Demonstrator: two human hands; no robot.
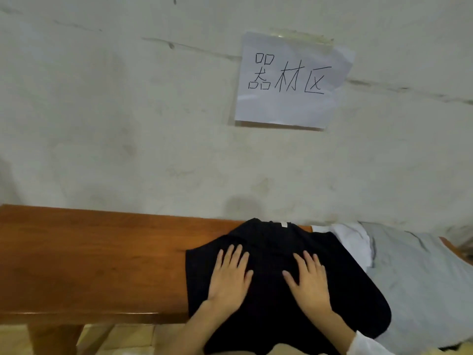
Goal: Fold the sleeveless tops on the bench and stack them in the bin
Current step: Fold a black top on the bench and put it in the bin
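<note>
A black sleeveless top (271, 242) lies spread across the wooden bench (89, 257), its neck with a small white label toward the wall and its lower part hanging over the front edge. My left hand (230, 275) rests flat on its left half, fingers straight and spread. My right hand (308, 280) lies flat on its right half in the same way. To the right, a white garment (355, 239) and a light grey garment (419, 283) lie on the bench, partly under the black top. No bin is in view.
The bench stands against a pale, stained wall. A paper sheet (291, 80) with handwritten characters is taped to the wall above. The bench's left part shows bare wood. Its legs (53, 339) and a pale floor show below the front edge.
</note>
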